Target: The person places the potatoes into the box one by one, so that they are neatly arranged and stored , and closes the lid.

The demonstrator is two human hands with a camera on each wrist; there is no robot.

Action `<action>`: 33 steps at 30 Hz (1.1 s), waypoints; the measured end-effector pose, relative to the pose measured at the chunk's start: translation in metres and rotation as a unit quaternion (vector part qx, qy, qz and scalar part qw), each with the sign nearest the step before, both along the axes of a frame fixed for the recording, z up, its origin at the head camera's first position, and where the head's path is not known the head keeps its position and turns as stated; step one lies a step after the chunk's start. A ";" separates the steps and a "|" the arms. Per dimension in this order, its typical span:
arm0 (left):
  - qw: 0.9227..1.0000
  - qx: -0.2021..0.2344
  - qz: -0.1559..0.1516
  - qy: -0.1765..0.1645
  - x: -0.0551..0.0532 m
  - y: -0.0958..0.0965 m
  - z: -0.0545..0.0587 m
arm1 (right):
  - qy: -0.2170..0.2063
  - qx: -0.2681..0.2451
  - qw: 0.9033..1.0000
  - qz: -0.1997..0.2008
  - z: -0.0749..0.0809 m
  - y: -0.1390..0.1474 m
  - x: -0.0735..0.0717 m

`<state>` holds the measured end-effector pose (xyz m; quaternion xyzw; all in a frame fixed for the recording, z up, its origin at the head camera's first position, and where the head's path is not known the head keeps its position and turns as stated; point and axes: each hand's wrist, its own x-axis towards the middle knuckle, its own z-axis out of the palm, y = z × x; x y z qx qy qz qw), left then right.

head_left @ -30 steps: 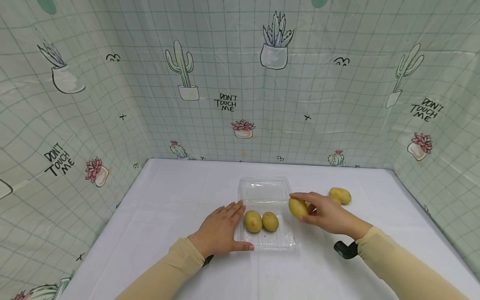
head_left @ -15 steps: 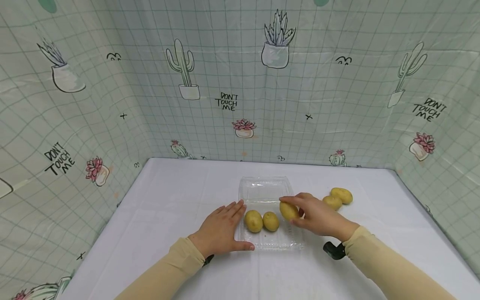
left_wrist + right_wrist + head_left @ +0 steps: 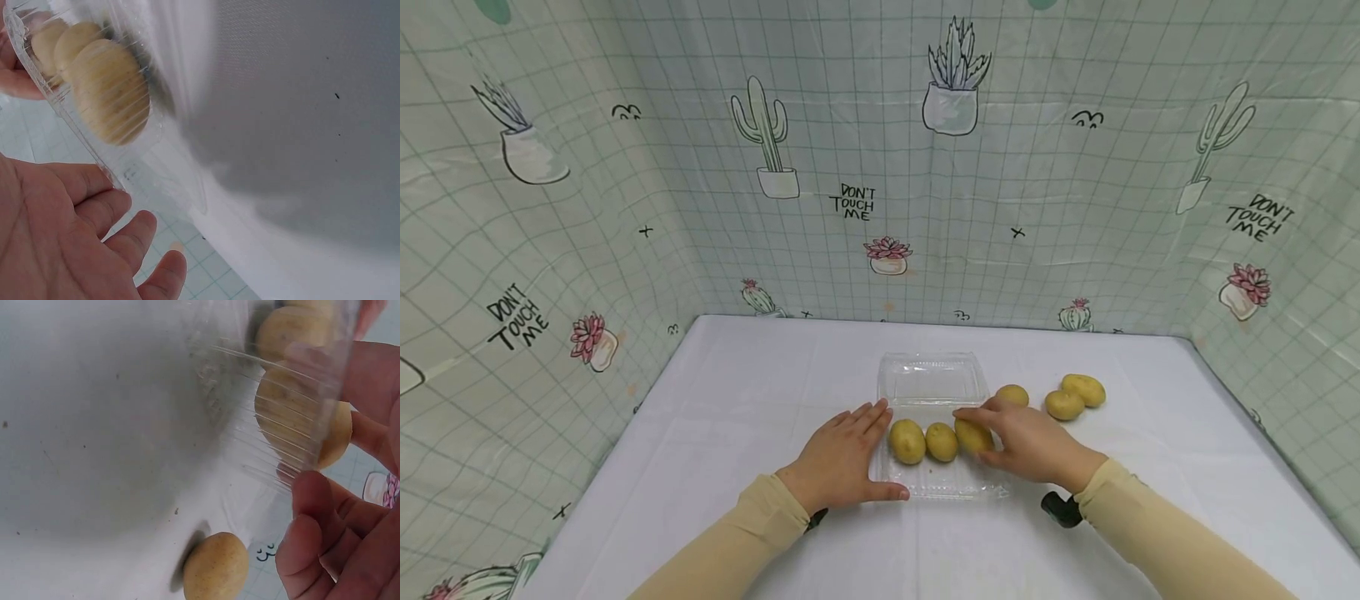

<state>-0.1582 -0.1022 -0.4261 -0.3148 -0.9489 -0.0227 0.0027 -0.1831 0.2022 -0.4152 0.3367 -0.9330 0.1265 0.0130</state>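
Note:
A clear plastic clamshell box [image 3: 932,485] lies with its lid folded back on the table. Two potatoes, a left one [image 3: 907,442] and a middle one [image 3: 942,442], sit side by side in its base. My right hand [image 3: 1033,440] grips a third potato [image 3: 973,435] inside the box, beside the middle one. In the right wrist view, its fingers wrap that potato [image 3: 284,415] behind the ribbed plastic wall. My left hand [image 3: 842,458] lies with straight fingers and spread thumb along the box's left side; in the left wrist view its fingertips touch the rim.
Behind my right hand lies a loose potato [image 3: 1012,395]. Two more, a rounder potato [image 3: 1064,405] and a longer potato [image 3: 1083,390], rest together farther right. White cloth covers the table [image 3: 760,375], with a patterned curtain [image 3: 820,275] behind and at both sides.
My right hand has moved left and lowered the potato into the box beside the other two. The loose potato behind that hand has come into sight. My left hand has stayed put.

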 end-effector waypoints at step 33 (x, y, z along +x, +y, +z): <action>1.000 0.006 0.003 -0.008 0.001 0.001 0.001 | 0.056 0.029 0.998 -0.015 0.000 -0.002 0.006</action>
